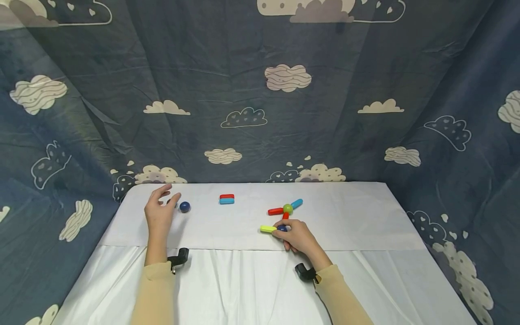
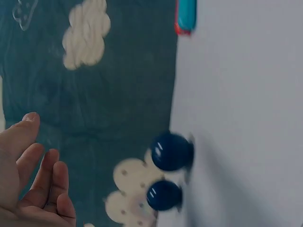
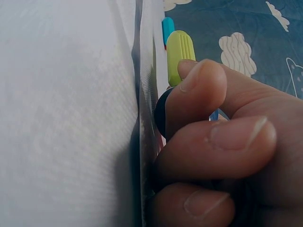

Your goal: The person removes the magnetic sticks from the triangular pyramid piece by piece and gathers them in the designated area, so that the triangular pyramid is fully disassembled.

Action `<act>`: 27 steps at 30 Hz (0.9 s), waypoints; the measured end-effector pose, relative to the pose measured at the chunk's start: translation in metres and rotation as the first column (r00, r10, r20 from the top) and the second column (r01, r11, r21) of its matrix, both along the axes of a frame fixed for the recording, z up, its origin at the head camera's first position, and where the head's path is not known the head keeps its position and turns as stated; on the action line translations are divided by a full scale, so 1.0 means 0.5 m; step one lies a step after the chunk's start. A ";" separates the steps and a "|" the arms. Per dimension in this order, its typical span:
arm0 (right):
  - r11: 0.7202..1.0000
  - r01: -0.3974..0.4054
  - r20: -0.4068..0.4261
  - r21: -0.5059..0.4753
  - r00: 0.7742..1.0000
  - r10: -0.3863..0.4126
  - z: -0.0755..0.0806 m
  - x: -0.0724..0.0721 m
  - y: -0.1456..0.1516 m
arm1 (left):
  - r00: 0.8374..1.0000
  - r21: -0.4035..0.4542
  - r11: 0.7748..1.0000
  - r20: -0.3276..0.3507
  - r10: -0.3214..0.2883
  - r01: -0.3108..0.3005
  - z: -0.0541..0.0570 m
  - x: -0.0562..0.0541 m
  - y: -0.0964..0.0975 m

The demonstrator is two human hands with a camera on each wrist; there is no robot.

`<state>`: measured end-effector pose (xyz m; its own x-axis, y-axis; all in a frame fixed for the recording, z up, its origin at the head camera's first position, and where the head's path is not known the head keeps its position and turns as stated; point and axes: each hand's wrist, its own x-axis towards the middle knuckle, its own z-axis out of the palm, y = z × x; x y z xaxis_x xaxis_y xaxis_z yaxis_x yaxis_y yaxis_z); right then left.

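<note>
My left hand [image 1: 158, 214] hovers above the table's left side with fingers loosely bent and nothing in them. Close by are two dark blue balls; one ball [image 1: 184, 207] shows fully in the head view, the other is mostly behind the fingers. Both balls [image 2: 171, 151] appear in the left wrist view. At centre right, my right hand [image 1: 299, 237] pinches a dark blue ball [image 1: 281, 228], with a yellow stick [image 1: 267, 229] at its left. Beyond it, a green ball [image 1: 288, 208] meets a red stick [image 1: 275, 211], a blue stick [image 1: 297, 203] and a second red stick [image 1: 285, 215].
A red stick [image 1: 226, 196] and a light blue stick [image 1: 226, 201] lie side by side near the table's back middle. White cloth [image 1: 345, 234] covers the table. A dark curtain [image 1: 243, 54] with cloud prints stands behind and at both sides.
</note>
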<state>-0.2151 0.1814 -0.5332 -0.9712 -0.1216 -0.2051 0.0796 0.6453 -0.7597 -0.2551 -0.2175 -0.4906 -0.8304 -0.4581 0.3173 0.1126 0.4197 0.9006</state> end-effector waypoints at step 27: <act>1.000 0.009 0.004 0.023 1.000 -0.009 0.002 0.003 -0.003 | 0.801 0.029 0.820 0.195 -0.565 0.572 -0.081 0.069 0.328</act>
